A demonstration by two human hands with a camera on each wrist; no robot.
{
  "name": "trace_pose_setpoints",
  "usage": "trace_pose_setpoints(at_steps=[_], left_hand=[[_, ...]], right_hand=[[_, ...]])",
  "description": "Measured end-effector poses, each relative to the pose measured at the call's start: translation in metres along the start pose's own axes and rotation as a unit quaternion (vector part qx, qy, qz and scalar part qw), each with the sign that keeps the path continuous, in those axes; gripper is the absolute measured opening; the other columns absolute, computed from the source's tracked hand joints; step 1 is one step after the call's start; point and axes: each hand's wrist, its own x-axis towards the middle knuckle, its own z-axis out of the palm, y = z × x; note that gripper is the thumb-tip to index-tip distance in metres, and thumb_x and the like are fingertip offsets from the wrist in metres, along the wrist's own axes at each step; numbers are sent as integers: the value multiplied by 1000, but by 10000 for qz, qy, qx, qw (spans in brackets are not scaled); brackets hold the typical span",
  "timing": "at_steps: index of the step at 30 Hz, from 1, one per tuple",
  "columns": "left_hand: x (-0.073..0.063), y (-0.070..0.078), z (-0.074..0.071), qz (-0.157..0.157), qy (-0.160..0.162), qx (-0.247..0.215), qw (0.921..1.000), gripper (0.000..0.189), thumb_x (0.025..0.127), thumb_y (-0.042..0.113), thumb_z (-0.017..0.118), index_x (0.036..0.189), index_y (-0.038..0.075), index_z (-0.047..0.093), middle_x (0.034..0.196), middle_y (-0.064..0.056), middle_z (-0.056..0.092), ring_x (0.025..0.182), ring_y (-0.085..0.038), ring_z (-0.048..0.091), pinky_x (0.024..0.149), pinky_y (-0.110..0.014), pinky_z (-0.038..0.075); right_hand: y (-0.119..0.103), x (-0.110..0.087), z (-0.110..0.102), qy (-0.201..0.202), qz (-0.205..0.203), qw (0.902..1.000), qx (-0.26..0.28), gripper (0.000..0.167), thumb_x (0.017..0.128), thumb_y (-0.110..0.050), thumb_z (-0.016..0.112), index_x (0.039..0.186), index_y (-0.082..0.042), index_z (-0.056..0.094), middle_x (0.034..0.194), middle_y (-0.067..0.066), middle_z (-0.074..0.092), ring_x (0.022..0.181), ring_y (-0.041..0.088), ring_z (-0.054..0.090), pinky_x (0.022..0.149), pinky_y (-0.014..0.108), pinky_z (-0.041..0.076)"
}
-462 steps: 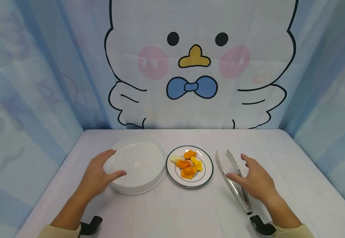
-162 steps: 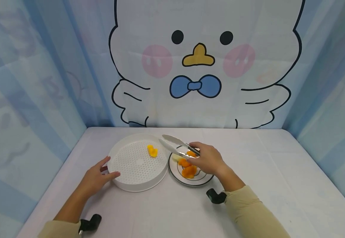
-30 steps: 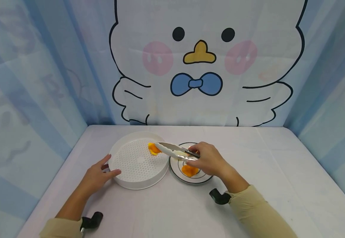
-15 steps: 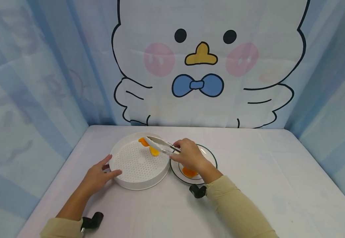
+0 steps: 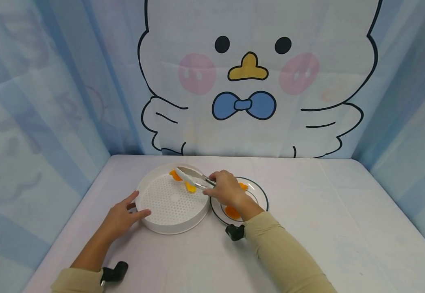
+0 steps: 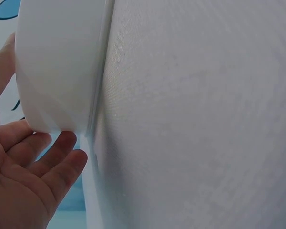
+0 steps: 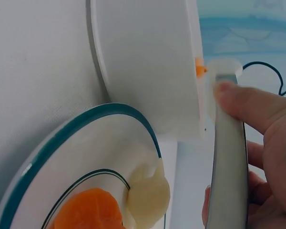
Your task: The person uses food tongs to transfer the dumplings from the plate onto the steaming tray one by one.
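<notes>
My left hand (image 5: 118, 217) rests at the near left side of a round white tray (image 5: 159, 205) with a perforated bottom. In the left wrist view, its fingertips (image 6: 69, 138) touch the tray's wall. My right hand (image 5: 227, 189) grips metal tongs with pale tips (image 5: 186, 175), which reach in over the tray's right rim. At the tips is an orange food piece (image 5: 174, 175), low over the perforated bottom. A yellow piece (image 5: 190, 187) lies in the tray just beside it. Part of both pieces is hidden behind the tongs.
Right of the tray, close against it, stands a white plate (image 5: 260, 199) with a green rim, partly covered by my right hand. It holds orange pieces (image 5: 232, 212) and a cream-coloured piece (image 7: 150, 198). White cloth covers the table; a printed curtain stands behind.
Over the last second my right hand has moved left with the tongs, carrying the orange piece from above the yellow one to its far left. My left hand has stayed at the tray.
</notes>
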Motion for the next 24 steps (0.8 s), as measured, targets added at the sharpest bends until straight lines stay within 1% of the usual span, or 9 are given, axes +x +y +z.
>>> trace_pose_setpoints(at_steps=[3,5,11,16,18,24], left_hand=[[0,0,0,-11,13,-32,10000,99,90,47,72,160,4,16,150,-36,33,138,-52,33,104,-61,41],[-1,0,1,-29,20,-51,10000,99,90,47,72,160,4,16,150,-36,33,138,-52,34,103,-61,41],[-1,1,0,-73,29,-42,10000,98,90,46,72,160,4,16,150,-36,33,137,-52,34,103,-61,41],[-1,2,0,-86,8,-39,10000,98,90,46,72,160,5,16,151,-36,33,138,-52,33,103,-61,41],[-1,1,0,-71,7,-42,10000,99,90,47,72,160,5,15,151,-36,32,138,-52,33,103,-61,41],[0,0,1,-92,17,-32,10000,100,90,49,72,160,4,16,151,-37,31,137,-53,34,103,-61,41]], right_hand=[[0,0,0,-17,-5,10000,-98,62,86,-37,80,132,-1,61,118,10,60,102,23,53,93,36,49],[-1,0,-1,-10,13,9999,-123,65,85,-39,80,133,-1,61,120,11,60,104,23,53,96,37,48],[5,-10,-11,57,26,9999,138,63,85,-36,80,133,-1,61,120,12,59,102,24,54,92,38,51],[19,-23,-24,100,-29,9993,354,61,84,-33,82,131,-1,62,116,10,59,98,24,54,89,38,54],[26,-28,-31,126,-132,9991,378,59,83,-31,82,130,1,62,115,11,59,98,24,55,89,40,54],[48,-45,-49,86,-214,9994,250,61,83,-32,82,131,1,62,117,12,60,98,25,56,89,42,54]])
